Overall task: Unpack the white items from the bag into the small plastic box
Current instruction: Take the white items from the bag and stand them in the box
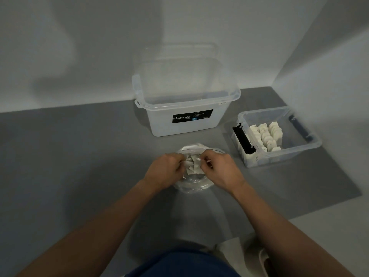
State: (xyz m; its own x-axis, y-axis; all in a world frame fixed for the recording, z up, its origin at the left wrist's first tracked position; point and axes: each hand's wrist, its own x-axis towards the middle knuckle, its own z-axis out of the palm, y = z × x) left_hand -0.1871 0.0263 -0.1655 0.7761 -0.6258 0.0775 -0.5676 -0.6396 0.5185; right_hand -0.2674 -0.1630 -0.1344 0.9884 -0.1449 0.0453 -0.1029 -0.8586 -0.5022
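Observation:
A clear plastic bag (189,185) lies on the grey floor in front of me. Several white items (193,166) show inside its mouth. My left hand (165,169) grips the bag's left edge with curled fingers. My right hand (219,166) pinches the bag's right edge, so the mouth is held apart between both hands. The small plastic box (307,144) stands to the right, and rows of white items (266,136) fill its left half. A black latch (242,139) hangs on the box's near end.
A large clear tub (185,124) with a black Megabox label stands behind the bag, its lid leaning on the wall. Walls close the back and the right side. My knee and a light shoe (263,258) sit at the bottom edge.

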